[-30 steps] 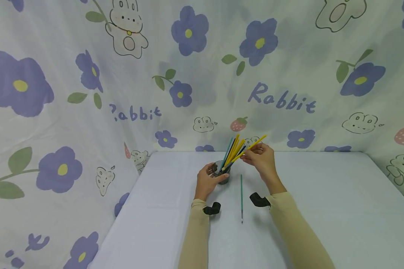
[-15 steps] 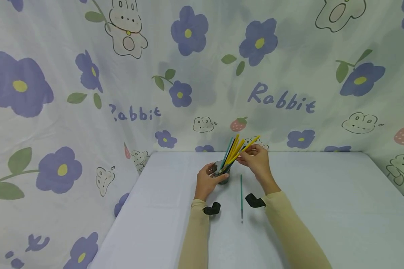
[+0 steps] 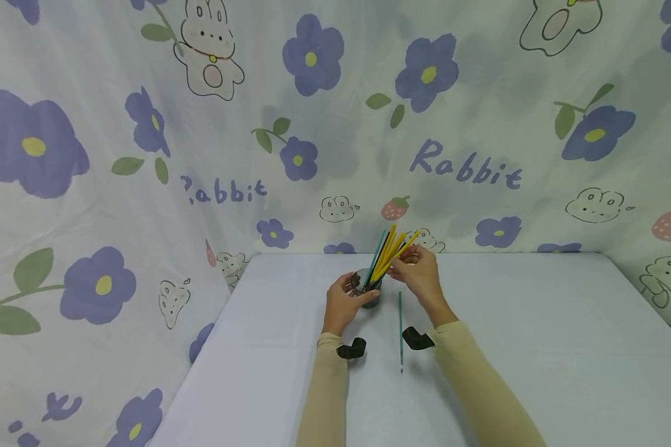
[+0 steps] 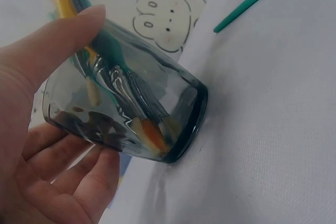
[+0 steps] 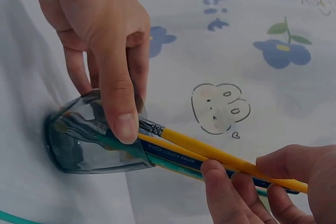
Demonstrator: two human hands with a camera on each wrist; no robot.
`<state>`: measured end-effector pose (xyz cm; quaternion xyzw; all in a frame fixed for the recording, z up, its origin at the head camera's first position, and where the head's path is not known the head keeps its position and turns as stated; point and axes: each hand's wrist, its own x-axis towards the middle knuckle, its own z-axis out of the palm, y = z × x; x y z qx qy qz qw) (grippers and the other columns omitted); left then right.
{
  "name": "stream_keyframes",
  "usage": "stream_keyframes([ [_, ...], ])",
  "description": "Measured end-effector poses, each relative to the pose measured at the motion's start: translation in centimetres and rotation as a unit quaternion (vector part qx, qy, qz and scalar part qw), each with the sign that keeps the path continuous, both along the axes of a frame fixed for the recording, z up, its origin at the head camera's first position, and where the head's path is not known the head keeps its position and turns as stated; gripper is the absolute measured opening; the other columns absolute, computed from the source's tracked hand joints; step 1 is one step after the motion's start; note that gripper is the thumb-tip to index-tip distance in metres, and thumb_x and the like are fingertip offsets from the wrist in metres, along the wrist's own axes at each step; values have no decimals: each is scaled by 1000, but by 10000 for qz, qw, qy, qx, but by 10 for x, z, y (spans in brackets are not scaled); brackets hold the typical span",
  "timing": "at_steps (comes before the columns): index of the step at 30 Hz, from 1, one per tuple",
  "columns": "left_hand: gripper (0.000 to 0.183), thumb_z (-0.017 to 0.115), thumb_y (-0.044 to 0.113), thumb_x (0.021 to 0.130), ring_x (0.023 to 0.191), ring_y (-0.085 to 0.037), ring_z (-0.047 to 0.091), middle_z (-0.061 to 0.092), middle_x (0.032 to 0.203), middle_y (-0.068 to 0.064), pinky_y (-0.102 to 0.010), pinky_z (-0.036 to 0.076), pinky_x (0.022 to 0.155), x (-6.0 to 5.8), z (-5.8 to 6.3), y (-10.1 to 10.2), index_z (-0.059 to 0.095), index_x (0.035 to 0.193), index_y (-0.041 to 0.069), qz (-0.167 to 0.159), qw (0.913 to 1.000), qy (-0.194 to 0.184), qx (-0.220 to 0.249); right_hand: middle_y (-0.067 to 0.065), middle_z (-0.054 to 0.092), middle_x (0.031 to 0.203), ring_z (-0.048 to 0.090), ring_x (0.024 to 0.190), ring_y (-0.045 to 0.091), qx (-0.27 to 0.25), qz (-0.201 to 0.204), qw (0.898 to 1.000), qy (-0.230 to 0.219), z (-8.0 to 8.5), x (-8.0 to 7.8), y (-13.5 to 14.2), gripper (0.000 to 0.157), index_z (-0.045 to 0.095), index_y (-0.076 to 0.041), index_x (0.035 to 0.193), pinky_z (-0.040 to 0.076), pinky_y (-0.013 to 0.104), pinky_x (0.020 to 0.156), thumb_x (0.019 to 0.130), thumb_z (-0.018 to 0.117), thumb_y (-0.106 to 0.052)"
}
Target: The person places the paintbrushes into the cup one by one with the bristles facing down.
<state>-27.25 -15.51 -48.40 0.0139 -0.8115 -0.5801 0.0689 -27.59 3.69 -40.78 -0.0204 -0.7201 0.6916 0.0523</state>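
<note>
My left hand [image 3: 343, 304] grips a clear dark-tinted glass [image 4: 186, 103], its thumb over the rim and its fingers round the side. Inside the glass stand several paintbrushes, bristles down, with yellow, navy and teal handles leaning right. My right hand [image 3: 422, 276] pinches a yellow paintbrush [image 5: 194, 144] between thumb and fingers. That brush slants into the mouth of the glass, its metal ferrule beside the left thumb in the right wrist view. A navy paintbrush [image 5: 168, 151] with white lettering lies just under it, close to the right fingertips.
One teal paintbrush [image 3: 401, 323] lies on the white-covered table [image 3: 537, 347], between the forearms. Behind the table hangs a curtain [image 3: 346, 124] printed with flowers and rabbits. Black mounts [image 3: 418, 338] sit at both wrists.
My right hand has moved left and slightly down, bringing the yellow paintbrush into the glass beside the others. My left hand keeps its hold on the glass.
</note>
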Motion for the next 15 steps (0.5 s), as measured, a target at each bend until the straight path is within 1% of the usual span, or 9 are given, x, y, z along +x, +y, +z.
stream_keyframes([
  [3,83,92,39,76,131,-33,62,64,141,-14,-45,53,113,1,1,0,58,144,6,-5,10000,-2,-16,19,66,105,77,79,18,145,6,9999,-14,0,2,-2,28,57,4,118,67,35,79,97,70,-10],
  [7,83,92,39,76,132,-33,61,63,142,-14,-45,53,113,1,2,1,58,144,6,-3,10000,-14,18,21,67,107,77,79,19,249,35,9997,6,-1,3,-4,28,57,3,117,67,29,74,96,70,-11],
  [10,83,92,38,76,132,-34,61,63,142,-15,-45,52,114,0,1,1,57,145,6,-3,10000,-17,36,21,67,107,77,78,19,225,83,9997,46,-3,3,-5,28,58,4,116,66,28,72,96,71,-10],
  [15,83,92,37,77,132,-35,61,63,142,-16,-46,52,114,0,0,0,57,144,4,-7,10000,14,-1,21,68,106,77,77,19,228,116,9996,139,-6,4,-7,27,58,4,115,67,30,73,95,71,-9],
])
